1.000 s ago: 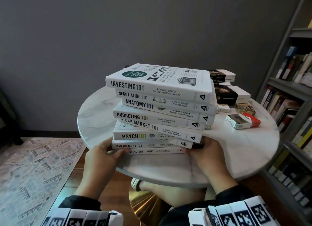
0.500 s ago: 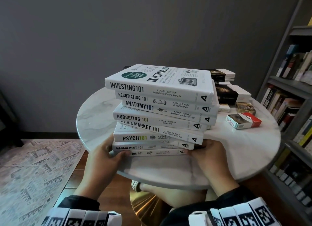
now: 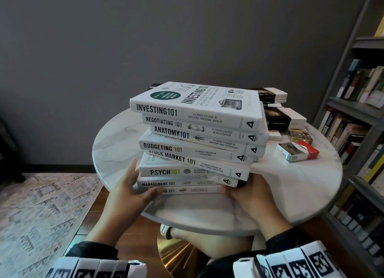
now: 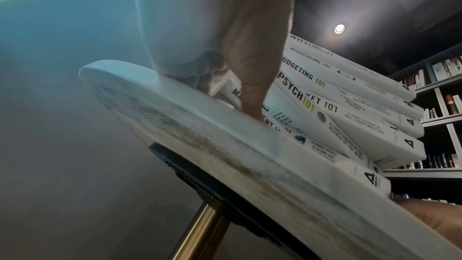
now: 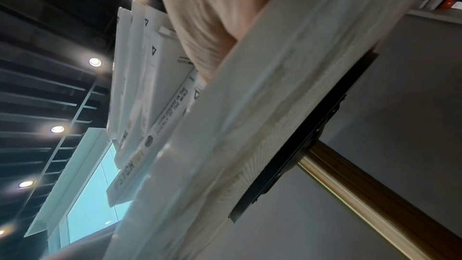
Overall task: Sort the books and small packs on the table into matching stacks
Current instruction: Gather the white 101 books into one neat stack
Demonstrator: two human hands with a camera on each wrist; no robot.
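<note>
A crooked stack of white "101" books (image 3: 197, 132) stands near the front of the round marble table (image 3: 116, 136), with "Investing 101" on top. My left hand (image 3: 133, 186) holds the stack's lower left corner: the thumb lies across the bottom book's spine and the fingers reach up the left side. In the left wrist view the thumb (image 4: 252, 86) presses the lowest spines. My right hand (image 3: 245, 192) grips the right end of the bottom books, fingers hidden behind them. A red-and-white pack (image 3: 297, 151), a gold pack (image 3: 299, 135) and a small white pack (image 3: 274, 135) lie at the right.
Dark-covered books (image 3: 284, 119) lie behind the packs, with a further pile (image 3: 270, 94) at the back. A full bookshelf (image 3: 357, 111) stands close on the right. A patterned rug (image 3: 41, 205) covers the floor at the left. Bare marble shows left of the stack.
My left thumb has slid a little further right along the bottom spine and the fingers have risen up the stack's left side. The right hand keeps its hold.
</note>
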